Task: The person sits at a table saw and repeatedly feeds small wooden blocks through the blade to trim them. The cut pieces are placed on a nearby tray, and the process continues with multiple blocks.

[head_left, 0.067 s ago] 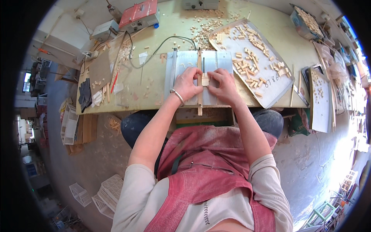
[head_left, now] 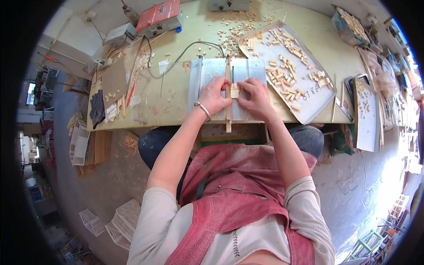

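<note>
A small light wooden block [head_left: 234, 92] lies on a flat metal machine plate [head_left: 256, 111], just below a dark narrow slot [head_left: 233, 73]. From the left, my left hand [head_left: 215, 96], with a bracelet at its wrist, is closed with thumb and forefinger at the block and at the long wooden strip [head_left: 228, 125] beside it. My right hand [head_left: 257, 98] curls in from the other side, its thumb and forefinger tips against the block's right edge. The fingers partly cover the contact points.
To the right lies a metal tray [head_left: 318, 104] with several loose wooden blocks. Small offcuts [head_left: 236, 37] are scattered behind the plate. A black cable [head_left: 176, 56] loops at the left, near a red machine box [head_left: 160, 18]. A dark glove [head_left: 97, 108] rests at the left edge.
</note>
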`<state>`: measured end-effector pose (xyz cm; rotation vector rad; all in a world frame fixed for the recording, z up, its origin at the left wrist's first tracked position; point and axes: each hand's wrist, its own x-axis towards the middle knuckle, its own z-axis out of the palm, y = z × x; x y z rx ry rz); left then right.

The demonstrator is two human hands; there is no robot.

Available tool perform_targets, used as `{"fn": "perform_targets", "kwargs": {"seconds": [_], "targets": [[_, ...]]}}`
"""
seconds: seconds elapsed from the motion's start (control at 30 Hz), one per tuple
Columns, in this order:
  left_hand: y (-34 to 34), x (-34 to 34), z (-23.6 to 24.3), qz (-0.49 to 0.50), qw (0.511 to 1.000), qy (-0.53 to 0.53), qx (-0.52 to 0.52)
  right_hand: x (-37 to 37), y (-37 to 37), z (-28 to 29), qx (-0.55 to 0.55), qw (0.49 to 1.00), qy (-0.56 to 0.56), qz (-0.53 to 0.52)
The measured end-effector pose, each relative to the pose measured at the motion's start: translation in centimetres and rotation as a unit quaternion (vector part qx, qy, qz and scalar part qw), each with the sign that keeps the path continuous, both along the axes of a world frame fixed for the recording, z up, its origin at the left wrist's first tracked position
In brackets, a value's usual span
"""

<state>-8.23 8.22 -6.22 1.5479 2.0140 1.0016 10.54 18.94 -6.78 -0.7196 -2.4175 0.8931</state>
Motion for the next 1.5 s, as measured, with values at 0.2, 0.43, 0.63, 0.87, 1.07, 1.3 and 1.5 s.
{"fn": "perform_targets", "kwargs": {"seconds": [0.2, 0.43, 0.63, 0.87, 1.07, 1.3, 1.5], "targets": [[1.2, -0.7, 0.3, 0.002, 1.0, 0.012, -0.026, -0.7, 1.1, -0.2, 0.005, 1.0, -0.004, -0.003], [2.3, -1.2, 0.7, 0.003, 0.999, 0.002, -0.05, -1.4, 2.1, 0.0, 0.0, 1.0, -0.009, -0.009], [3.1, -1.7, 1.5, -0.006, 0.996, 0.019, -0.086, -2.2, 3.0, 0.4, -0.005, 1.0, -0.024, -0.008], [-0.2, -0.6, 2.5, -0.098, 0.98, 0.099, -0.141, -0.7, 1.7, 1.1, 0.029, 0.998, -0.059, -0.004], [-3.4, -0.6, 2.4, -0.1, 0.986, -0.073, -0.108, 2.3, -2.1, 0.5, 0.031, 0.999, -0.033, 0.011], [-2.9, 0.4, 1.7, -0.06, 0.995, 0.018, -0.075, 1.6, -3.2, 0.7, 0.031, 0.999, -0.014, 0.029], [-2.7, 0.4, 1.9, -0.064, 0.995, 0.015, -0.075, 1.6, -3.3, 0.3, 0.035, 0.999, -0.009, 0.027]]}}
